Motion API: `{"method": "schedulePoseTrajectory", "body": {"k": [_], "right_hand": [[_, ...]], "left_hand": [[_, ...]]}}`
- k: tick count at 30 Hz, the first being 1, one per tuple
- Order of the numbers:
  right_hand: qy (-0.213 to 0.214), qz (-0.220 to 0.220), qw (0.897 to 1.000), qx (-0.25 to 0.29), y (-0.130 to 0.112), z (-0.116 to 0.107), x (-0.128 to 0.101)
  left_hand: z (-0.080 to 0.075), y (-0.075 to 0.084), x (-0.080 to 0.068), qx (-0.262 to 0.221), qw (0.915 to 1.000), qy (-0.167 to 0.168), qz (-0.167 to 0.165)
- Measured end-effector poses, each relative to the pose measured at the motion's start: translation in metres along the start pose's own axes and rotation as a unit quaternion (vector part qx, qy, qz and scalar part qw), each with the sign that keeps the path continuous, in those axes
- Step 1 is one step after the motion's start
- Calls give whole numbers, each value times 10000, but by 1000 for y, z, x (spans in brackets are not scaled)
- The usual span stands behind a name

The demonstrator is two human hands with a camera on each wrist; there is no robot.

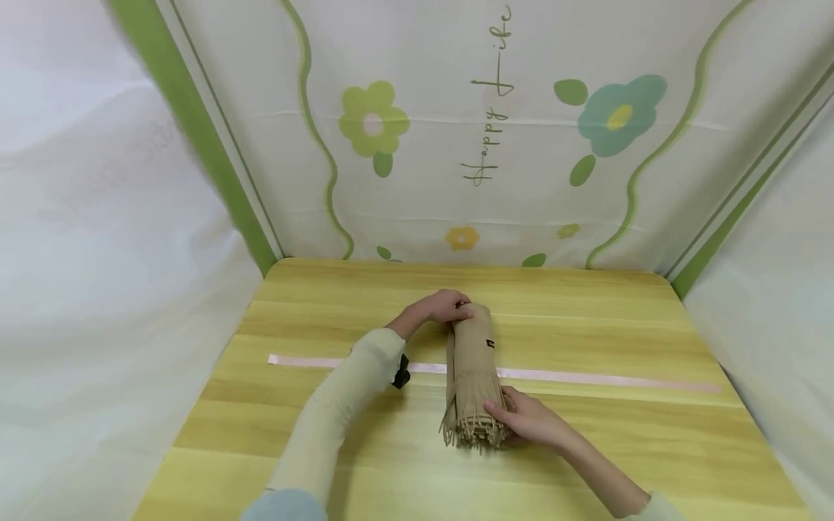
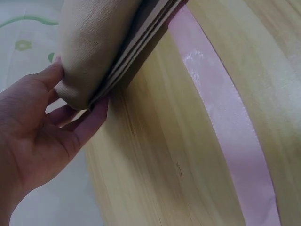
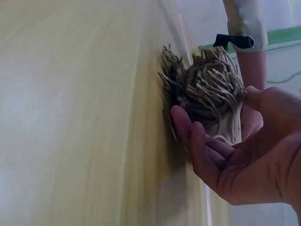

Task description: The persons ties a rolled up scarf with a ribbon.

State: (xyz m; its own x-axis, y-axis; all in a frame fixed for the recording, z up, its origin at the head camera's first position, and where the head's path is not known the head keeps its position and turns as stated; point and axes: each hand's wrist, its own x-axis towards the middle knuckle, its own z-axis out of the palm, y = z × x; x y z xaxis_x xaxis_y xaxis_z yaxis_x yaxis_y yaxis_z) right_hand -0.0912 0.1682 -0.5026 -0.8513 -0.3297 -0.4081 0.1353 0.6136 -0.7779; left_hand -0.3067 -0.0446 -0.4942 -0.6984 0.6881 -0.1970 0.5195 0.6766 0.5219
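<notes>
A tan fringed scarf (image 1: pixel 474 347), rolled into a thick bundle with a small black label, lies lengthwise on the wooden table. At its far end my left hand (image 1: pixel 448 307) grips the roll. In the left wrist view, the thumb is on the rolled part of the scarf (image 2: pixel 96 42) and the fingers curl under its folded edges. My right hand (image 1: pixel 531 417) holds the near, fringed end from the right side. Seen from the right wrist, the fringe (image 3: pixel 214 84) shows coiled layers, with the right hand's thumb on one side and fingers beneath.
A pink ribbon strip (image 1: pixel 586 378) runs across the table (image 1: pixel 586 449), passing under the scarf. A black strap (image 1: pixel 401 373) is at the left sleeve. Behind the table hangs a white curtain (image 1: pixel 423 195) with printed flowers; white fabric also flanks both sides.
</notes>
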Motion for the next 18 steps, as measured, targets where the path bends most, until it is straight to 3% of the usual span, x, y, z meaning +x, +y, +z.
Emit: {"method": "schedulePoseTrajectory", "body": {"k": [5,9,14,18], "right_hand": [[-250,-154,9995,112,8,-15,-3],[-21,-275,9995,176,16,-34,-7],[310,-372,9985,257,25,-52,-9],[717,-552,9958,-130,34,-67,-4]], "left_hand": [[-5,5,-12,-132,9994,102,-310],[-10,5,-27,-344,9989,232,-199],[-9,-3,-65,-582,9973,435,-115],[0,-10,-95,-701,9962,487,-189]]}}
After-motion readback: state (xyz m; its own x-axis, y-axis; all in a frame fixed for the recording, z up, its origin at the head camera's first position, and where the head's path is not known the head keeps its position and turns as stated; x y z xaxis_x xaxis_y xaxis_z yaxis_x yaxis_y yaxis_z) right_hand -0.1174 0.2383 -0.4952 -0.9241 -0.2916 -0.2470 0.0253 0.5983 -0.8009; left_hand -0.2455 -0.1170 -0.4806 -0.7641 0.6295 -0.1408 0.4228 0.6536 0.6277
